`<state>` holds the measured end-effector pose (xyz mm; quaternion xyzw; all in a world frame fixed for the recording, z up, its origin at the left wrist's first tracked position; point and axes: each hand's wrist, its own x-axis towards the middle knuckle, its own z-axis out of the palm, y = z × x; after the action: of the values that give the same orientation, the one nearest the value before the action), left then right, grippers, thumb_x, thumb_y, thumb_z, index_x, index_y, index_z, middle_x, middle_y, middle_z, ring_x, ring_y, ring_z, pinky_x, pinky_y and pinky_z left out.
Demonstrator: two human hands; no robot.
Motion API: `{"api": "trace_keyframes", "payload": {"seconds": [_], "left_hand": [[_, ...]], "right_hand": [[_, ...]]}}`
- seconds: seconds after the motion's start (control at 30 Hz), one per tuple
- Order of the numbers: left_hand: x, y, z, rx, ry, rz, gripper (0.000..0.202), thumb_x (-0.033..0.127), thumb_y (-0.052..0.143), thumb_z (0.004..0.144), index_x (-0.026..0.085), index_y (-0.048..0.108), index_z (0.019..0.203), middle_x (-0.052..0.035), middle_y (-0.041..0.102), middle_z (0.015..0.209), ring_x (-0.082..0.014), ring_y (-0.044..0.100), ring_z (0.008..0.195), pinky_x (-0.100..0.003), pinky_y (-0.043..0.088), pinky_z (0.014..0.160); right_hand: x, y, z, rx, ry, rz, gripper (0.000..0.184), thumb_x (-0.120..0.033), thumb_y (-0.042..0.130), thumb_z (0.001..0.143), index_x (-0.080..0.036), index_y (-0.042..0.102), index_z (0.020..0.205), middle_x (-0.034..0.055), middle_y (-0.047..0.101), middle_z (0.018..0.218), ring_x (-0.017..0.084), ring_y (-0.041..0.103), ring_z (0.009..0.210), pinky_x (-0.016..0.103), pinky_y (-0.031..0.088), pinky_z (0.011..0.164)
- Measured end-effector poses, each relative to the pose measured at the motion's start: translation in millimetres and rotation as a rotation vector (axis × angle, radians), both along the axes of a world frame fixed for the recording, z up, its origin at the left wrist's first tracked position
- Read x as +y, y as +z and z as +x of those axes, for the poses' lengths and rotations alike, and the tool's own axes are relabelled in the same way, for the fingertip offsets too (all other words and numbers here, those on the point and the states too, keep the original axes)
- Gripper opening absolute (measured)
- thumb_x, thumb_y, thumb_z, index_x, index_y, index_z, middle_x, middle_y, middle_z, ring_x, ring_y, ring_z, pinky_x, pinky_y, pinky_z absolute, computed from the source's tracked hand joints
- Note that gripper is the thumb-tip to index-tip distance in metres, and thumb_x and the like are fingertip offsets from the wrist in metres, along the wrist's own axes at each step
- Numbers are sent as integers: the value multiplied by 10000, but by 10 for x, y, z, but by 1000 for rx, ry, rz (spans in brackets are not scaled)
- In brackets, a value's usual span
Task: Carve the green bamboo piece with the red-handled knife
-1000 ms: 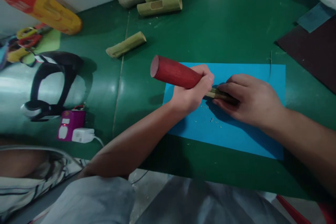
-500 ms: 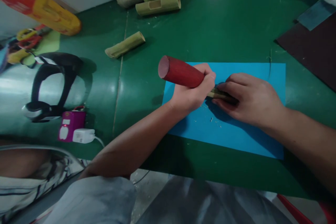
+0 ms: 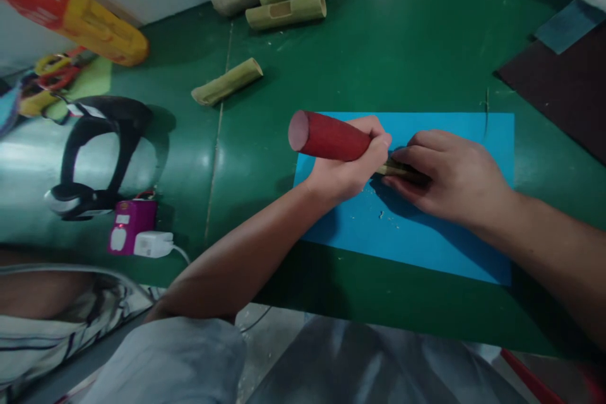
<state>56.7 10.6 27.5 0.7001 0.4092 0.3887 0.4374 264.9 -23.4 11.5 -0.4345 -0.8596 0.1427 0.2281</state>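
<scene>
My left hand [image 3: 350, 161] is wrapped round a thick red cylindrical handle [image 3: 326, 136] whose free end points up and to the left. Its working end is hidden between my two hands. My right hand [image 3: 449, 177] presses down on a thin greenish bamboo piece [image 3: 395, 170] lying on a blue sheet [image 3: 426, 233], fingers closed over it. Only a short length of the bamboo shows between the hands. Small pale shavings [image 3: 381, 216] lie on the blue sheet just below the hands.
Green table [image 3: 379, 44]. Several bamboo tube pieces [image 3: 286, 11] lie at the back, one more bamboo piece [image 3: 227, 81] nearer. At left: black headphones [image 3: 89, 158], a purple device [image 3: 125, 233] with white charger [image 3: 152, 243], scissors [image 3: 52, 72], a yellow-red package [image 3: 71, 12]. Dark sheets [image 3: 563, 88] at right.
The red handle's free end has swung to the right and lowered toward level, while my left hand stays on it. My right hand and the bamboo piece have stayed put.
</scene>
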Motion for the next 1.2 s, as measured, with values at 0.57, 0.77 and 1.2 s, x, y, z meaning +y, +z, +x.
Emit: {"api": "trace_keyframes", "payload": {"seconds": [0.57, 0.77, 1.2], "left_hand": [[-29, -59, 45, -111, 82, -7, 386, 381, 658, 986, 230, 515, 661, 8, 509, 679, -142, 514, 680, -315, 506, 695], [-34, -43, 36, -112, 79, 25, 339, 301, 633, 958, 222, 526, 646, -3, 540, 688, -143, 513, 680, -306, 470, 664], [-23, -80, 38, -113, 78, 58, 320, 288, 615, 965, 222, 540, 661, 1, 548, 684, -140, 530, 663, -307, 477, 650]], "right_hand": [[-64, -11, -28, -94, -48, 155, 318, -386, 588, 1108, -193, 755, 918, 123, 732, 890, 248, 631, 831, 395, 400, 666], [-51, -51, -16, -35, 2, 246, 318, -385, 618, 1100, -163, 748, 912, 100, 715, 864, 231, 633, 784, 379, 390, 639], [-49, -56, -25, -23, -12, 177, 311, -383, 604, 1098, -180, 740, 906, 89, 691, 867, 219, 592, 792, 379, 349, 665]]}}
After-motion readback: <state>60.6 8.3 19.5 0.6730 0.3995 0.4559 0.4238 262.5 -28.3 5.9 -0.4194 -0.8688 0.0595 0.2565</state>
